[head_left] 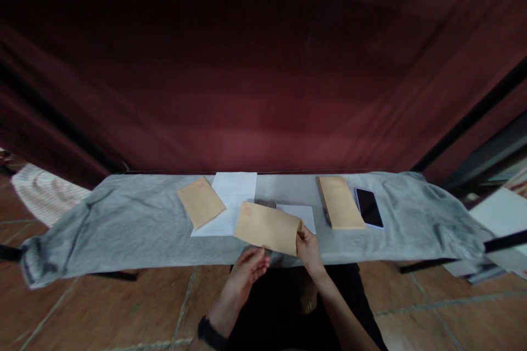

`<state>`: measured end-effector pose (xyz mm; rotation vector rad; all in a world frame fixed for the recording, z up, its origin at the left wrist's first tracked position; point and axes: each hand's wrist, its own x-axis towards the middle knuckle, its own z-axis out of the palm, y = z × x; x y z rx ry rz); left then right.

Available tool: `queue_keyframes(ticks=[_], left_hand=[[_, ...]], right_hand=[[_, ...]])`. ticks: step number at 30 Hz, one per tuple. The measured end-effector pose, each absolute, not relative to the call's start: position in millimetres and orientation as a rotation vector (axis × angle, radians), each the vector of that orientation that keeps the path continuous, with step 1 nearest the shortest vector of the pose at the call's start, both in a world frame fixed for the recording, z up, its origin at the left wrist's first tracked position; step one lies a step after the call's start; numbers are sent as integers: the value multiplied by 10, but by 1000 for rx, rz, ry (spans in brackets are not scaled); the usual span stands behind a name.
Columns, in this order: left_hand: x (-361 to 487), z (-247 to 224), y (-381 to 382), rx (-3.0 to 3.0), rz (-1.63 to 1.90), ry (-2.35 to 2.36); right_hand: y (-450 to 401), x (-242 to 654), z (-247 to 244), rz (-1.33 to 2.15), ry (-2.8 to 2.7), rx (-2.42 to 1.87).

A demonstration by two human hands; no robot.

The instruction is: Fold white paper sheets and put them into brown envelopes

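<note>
A brown paper envelope (267, 226) with a small reddish mark at its upper left is held above the table's front edge. My right hand (308, 248) is closed on its right end, where the paper is folded or bent up. My left hand (249, 266) is at the lower edge, thumb and fingertips near the paper; whether they pinch it is too small to tell. Behind the envelope, a white sheet (236, 189) and a smaller white paper (298, 211) lie partly covered. Another brown envelope (201, 203) rests across the left side of the large sheet.
On the grey cloth-covered table (135, 219), a stack of brown envelopes (341, 203) lies to the right, beside a dark-screened phone (369, 208). A dark red panel (263, 93) stands behind the table. White papers (500, 216) are at the far right.
</note>
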<state>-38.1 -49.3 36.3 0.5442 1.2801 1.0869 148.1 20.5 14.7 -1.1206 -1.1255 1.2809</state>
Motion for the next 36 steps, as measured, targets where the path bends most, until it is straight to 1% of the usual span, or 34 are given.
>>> queue_keyframes(ticks=[4,6,9,11,14,21,23,26,27,28,29,33,36], left_hand=[[-450,506,-526,1669,1030,1588],[-498,609,-438,2200,875,1617],[-552,695,-259,2647,590,1573],[-562,705,-169,2775,471,1528],[-544,701,-114,2837,423,1489],[-459,547,-88,2755,433,1577],[-455,470,-67,2699,456,1610],[-466,402,-42,2641,479,1645],[-469,392,-39,2638,483,1640],[-469,385,-40,2644,484,1626],[-466,379,-43,2655,480,1606],[-428,352,-82,2690,488,1497],[-403,352,-117,2683,482,1411]], right_hand=[[209,1639,196,1339,-1208,-1076],[184,1688,246,1415,-1250,-1044],[128,1734,300,1518,-1284,-1014],[101,1763,304,1531,-1301,-1020],[107,1807,257,1444,-1323,-1084],[215,1873,98,1104,-1333,-1365],[198,1937,113,1021,-1331,-1391],[130,2084,214,770,-1324,-1411],[107,2130,263,735,-1320,-1407],[86,2167,316,770,-1313,-1396],[70,2192,370,882,-1301,-1379],[19,2208,538,1622,-1287,-1250],[-23,2198,565,1990,-1262,-1127]])
